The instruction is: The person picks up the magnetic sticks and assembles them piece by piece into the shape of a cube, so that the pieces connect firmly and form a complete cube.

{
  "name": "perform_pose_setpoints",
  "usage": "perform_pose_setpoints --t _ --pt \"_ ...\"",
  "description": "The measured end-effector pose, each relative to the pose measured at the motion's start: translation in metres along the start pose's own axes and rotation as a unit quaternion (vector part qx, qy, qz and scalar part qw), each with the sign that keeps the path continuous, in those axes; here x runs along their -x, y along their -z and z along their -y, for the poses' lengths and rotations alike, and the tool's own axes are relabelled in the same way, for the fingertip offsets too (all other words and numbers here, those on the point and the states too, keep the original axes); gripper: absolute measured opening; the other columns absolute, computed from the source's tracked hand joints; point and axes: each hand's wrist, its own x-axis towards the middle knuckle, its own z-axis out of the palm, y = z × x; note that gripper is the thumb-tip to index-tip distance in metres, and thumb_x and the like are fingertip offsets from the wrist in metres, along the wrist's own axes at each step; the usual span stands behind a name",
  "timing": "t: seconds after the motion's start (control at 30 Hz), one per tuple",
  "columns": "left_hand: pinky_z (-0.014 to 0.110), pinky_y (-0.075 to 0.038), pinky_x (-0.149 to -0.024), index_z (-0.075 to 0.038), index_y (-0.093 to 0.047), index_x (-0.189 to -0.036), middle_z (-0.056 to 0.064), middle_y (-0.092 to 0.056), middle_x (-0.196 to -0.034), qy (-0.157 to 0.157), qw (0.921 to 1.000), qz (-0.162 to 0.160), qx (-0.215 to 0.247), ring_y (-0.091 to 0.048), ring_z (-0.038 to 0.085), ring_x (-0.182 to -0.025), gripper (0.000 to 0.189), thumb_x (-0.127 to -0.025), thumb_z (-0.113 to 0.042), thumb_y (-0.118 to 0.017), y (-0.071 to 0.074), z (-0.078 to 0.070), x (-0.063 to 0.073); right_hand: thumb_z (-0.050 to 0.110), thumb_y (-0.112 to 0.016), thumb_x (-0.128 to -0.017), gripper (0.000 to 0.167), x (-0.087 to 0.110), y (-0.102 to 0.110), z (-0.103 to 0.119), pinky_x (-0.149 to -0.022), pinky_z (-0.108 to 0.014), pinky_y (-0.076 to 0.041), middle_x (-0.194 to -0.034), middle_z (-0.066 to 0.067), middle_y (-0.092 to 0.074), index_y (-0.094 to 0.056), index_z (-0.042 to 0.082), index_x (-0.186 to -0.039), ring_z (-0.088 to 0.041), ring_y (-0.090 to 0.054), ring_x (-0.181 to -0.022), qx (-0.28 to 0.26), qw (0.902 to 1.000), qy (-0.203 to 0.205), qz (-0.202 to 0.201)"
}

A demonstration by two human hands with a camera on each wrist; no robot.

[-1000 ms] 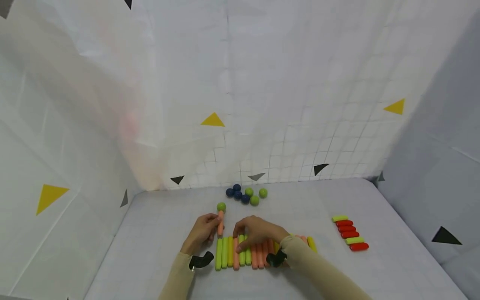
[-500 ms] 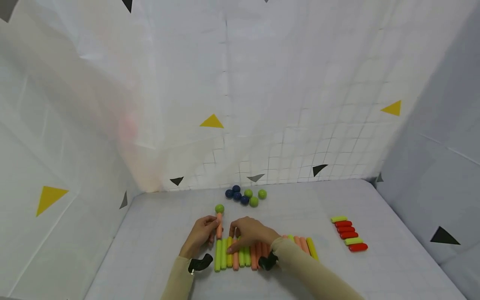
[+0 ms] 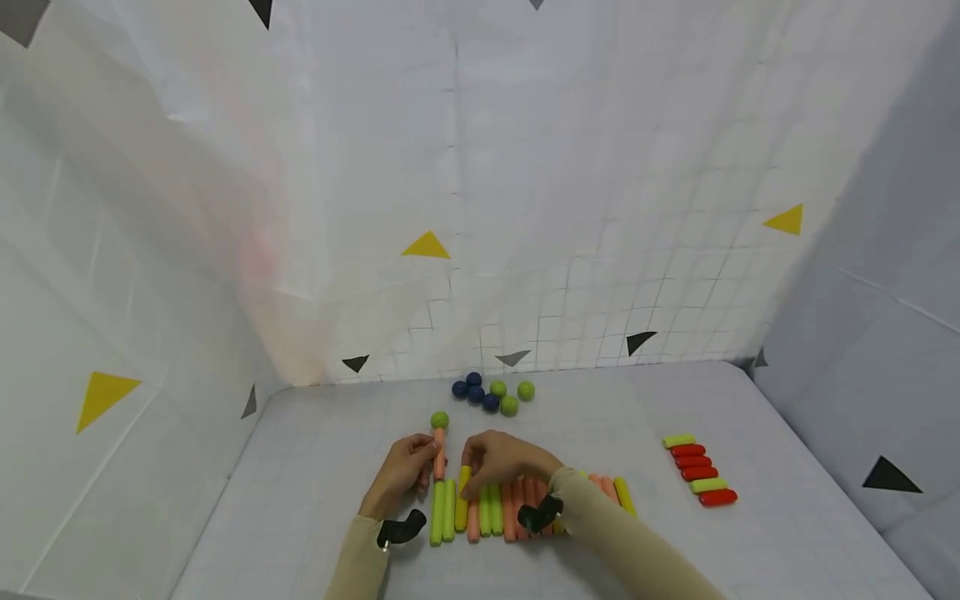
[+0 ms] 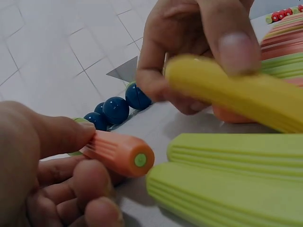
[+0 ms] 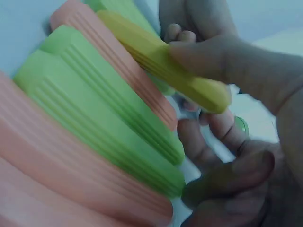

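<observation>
My left hand [image 3: 401, 472] pinches an orange grooved stick [image 4: 120, 153] between thumb and fingers. A green dot marks its near end, and a green ball [image 3: 439, 420] sits at its far end. That near end lies close to the tips of two light green sticks [image 3: 437, 517]. Thumb and fingers of my right hand [image 3: 510, 458] pinch a yellow stick [image 5: 180, 71]. The yellow stick's far end is raised and tilted above the row, beside an orange stick [image 5: 128, 71] and more green ones [image 5: 94, 113]. My right forearm hides part of the row.
Dark blue balls [image 3: 476, 394] and green balls [image 3: 510, 406] cluster at the back of the white table [image 3: 315, 433]. Short red pieces [image 3: 717, 497] and yellow-green pieces [image 3: 708, 484] form a column at the right. White sheets with triangle marks surround the table.
My right hand has shifted left from the orange stick to the yellow one, gripped it and lifted its far end. My left hand still holds the orange stick, nearly unmoved.
</observation>
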Motion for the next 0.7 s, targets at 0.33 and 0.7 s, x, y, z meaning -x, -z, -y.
perform_pose_setpoints --t 0.33,0.7 --pt "0.026 -0.046 -0.052 0.001 -0.064 -0.129 0.001 -0.068 -0.083 0.004 1.0 -0.002 0.001 -0.049 0.01 -0.055 0.037 -0.108 -0.029 -0.063 -0.001 -0.002 0.001 0.027 -0.092 -0.083 0.029 0.01 0.02 -0.023 -0.064 -0.032 -0.054 -0.095 -0.002 -0.078 -0.073 0.016 -0.102 -0.017 -0.068 -0.081 -0.109 0.9904 0.014 -0.084" --pt "0.025 -0.042 -0.048 -0.001 -0.066 -0.126 -0.001 -0.055 -0.071 0.009 0.9997 -0.019 -0.016 -0.045 0.01 -0.053 0.037 -0.107 -0.033 -0.065 -0.003 -0.004 0.002 0.033 -0.089 -0.087 0.042 0.014 0.026 -0.034 -0.064 -0.031 -0.053 -0.106 -0.01 -0.08 -0.068 0.006 -0.112 -0.02 -0.072 -0.074 -0.19 0.9286 -0.098 -0.303"
